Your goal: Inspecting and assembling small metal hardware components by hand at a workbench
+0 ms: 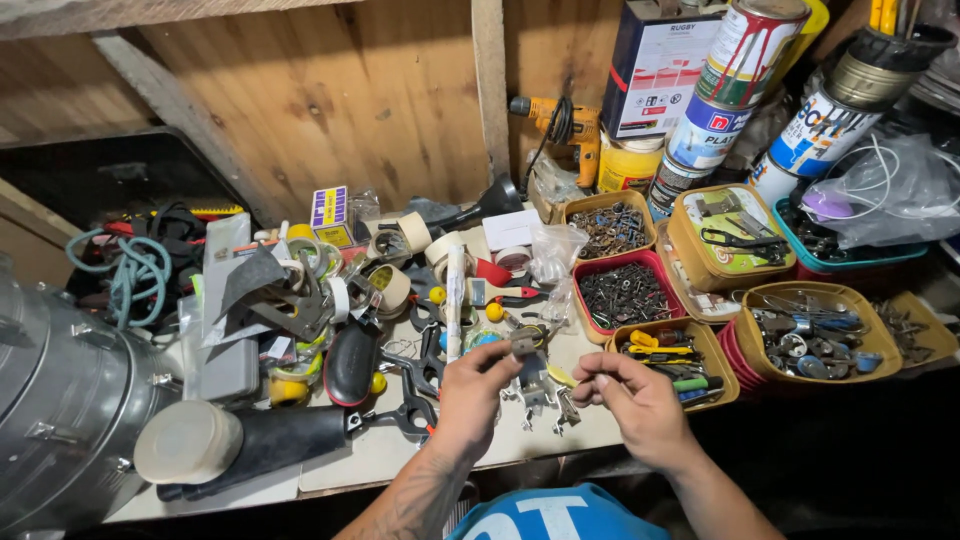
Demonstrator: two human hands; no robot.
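Note:
My left hand (472, 392) is raised over the front of a cluttered workbench (400, 455), its fingertips pinched on a small grey metal part (524, 344). My right hand (636, 400) is close beside it to the right, thumb and fingers pinched together on a tiny item too small to make out. Under both hands lie small shiny metal brackets (545, 400). Just beyond them lie pliers and clamps with black handles (420, 372).
Plastic tubs of screws (625, 295), keys and metal bits (810, 340) and small tools (675, 355) stand at the right. Paint cans (745, 70) and an orange drill (565, 125) stand at the back. Tape rolls (400, 235), a metal drum (60, 400) and a black torch (260, 440) lie left.

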